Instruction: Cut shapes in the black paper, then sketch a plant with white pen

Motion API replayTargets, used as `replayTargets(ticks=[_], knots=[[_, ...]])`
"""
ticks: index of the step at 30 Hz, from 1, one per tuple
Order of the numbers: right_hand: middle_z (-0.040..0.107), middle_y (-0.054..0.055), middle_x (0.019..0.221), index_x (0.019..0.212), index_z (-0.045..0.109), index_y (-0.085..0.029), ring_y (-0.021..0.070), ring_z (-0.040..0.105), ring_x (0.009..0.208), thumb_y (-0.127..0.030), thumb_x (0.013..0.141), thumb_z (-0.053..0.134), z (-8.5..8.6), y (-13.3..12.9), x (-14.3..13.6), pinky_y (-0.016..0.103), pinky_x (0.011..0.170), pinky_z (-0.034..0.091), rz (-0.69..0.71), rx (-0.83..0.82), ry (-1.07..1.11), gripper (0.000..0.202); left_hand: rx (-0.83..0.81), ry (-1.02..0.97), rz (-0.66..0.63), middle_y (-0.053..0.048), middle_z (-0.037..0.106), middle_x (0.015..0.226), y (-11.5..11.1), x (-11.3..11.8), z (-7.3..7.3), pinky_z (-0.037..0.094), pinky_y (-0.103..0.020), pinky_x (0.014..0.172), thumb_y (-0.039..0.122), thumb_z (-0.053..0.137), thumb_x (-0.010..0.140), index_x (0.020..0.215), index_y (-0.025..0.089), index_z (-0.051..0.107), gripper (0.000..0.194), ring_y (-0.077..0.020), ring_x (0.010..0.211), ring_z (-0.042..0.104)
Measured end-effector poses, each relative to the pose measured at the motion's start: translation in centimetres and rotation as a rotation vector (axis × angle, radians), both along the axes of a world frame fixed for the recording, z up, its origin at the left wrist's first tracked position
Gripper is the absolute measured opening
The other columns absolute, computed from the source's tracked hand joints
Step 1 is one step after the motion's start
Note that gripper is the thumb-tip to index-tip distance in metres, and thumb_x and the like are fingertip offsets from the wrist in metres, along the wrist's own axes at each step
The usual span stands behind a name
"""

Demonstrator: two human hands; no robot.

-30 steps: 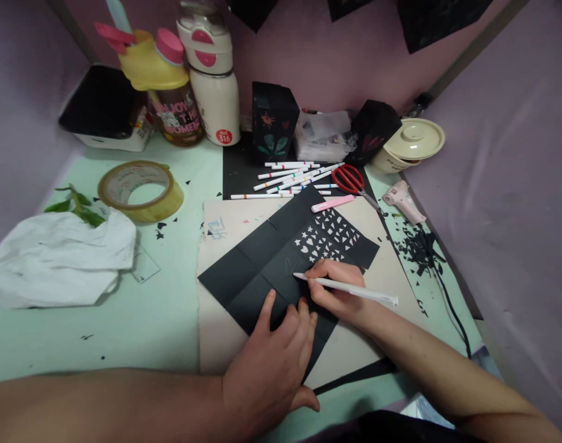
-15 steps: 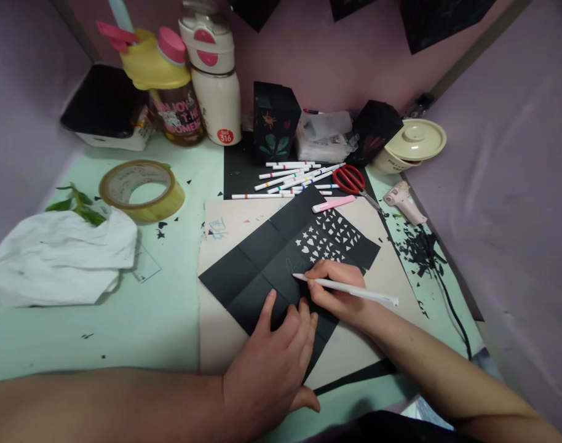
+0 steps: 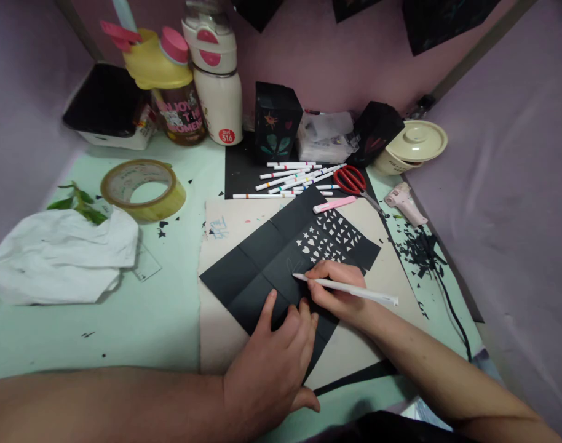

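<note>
A folded-and-creased sheet of black paper (image 3: pixel 248 267) lies slantwise on a pale board (image 3: pixel 216 344). Small stars, hearts and triangles are cut out of its upper right part. My right hand (image 3: pixel 336 286) is closed round a white pen (image 3: pixel 355 290), whose tip touches the black paper beside a faint drawn outline (image 3: pixel 292 266). Flat on the lower part of the paper rests my left hand (image 3: pixel 272 357), fingers apart, holding nothing. A pink craft knife (image 3: pixel 335 204) sits at the paper's upper edge.
Behind the board lie white markers (image 3: pixel 285 178) and red scissors (image 3: pixel 350 180). Bottles (image 3: pixel 219 104) and black paper boxes (image 3: pixel 276 123) stand at the back. Tape (image 3: pixel 145 191) and white cloth (image 3: pixel 59 258) are left; a glue gun (image 3: pixel 405 203), black scraps and a lidded bowl (image 3: pixel 417 141) right.
The faint outline by the pen tip shows a little more line than before. Both hands keep nearly the same place, and the whole view has shifted slightly.
</note>
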State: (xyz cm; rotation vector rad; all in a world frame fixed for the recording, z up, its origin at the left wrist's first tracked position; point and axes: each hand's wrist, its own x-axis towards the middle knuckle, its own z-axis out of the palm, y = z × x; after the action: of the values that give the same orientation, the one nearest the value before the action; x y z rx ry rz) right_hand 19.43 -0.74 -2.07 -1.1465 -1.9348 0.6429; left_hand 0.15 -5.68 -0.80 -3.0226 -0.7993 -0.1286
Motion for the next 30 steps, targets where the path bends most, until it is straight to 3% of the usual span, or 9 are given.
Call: replayTargets(ticks=[5,30], knots=[[0.069,0.001,0.068,0.082,0.062,-0.021,0.0131,0.063,0.057,-0.015,0.085,0.059,-0.03,-0.01,0.06,0.026,0.054,0.050,-0.041,0.030,0.025,0.008,0.003,-0.007,-0.001,-0.022,0.057,0.135,-0.05,-0.02,-0.08,0.033,-0.061,0.105,0.083,0.044,0.077,0.135,0.008,0.057,0.096,-0.0315,0.116,0.047],[0.071,0.002,0.074,0.085,0.064,-0.020,0.0138,0.067,0.064,-0.016,0.087,0.061,0.03,0.02,0.02,0.024,0.058,0.051,0.012,-0.030,-0.034,0.006,0.018,-0.013,0.004,-0.021,0.058,0.133,-0.08,0.14,-0.22,0.035,-0.062,0.105,0.084,0.045,0.076,0.133,0.008,0.058,0.097,-0.0309,0.115,0.045]])
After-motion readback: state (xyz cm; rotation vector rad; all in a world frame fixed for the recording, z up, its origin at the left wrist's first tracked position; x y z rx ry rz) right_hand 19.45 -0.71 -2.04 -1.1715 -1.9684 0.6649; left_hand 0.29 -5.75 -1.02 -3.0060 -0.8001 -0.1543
